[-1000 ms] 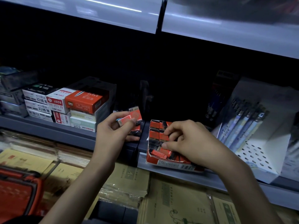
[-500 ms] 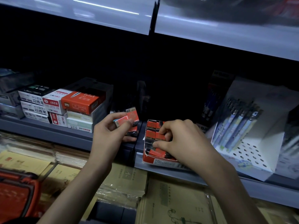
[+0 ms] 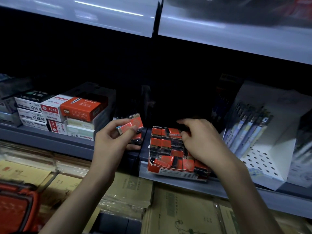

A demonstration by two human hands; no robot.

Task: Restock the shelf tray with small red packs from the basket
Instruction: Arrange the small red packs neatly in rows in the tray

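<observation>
A red cardboard shelf tray sits on the grey shelf, holding several small red packs marked 2B. My left hand grips a few small red packs just left of the tray, above the shelf edge. Over the tray's right half, my right hand has its fingers curled at the back row, its thumb touching a pack there. The orange-red basket shows at the bottom left corner.
Stacked stationery boxes stand on the shelf to the left. A white perforated display of pens stands right of the tray. Paper pads in wrap fill the lower shelf. An upper shelf front overhangs.
My right hand has lifted from the tray's front packs and moved toward the back row. My left hand stays beside the tray with its packs.
</observation>
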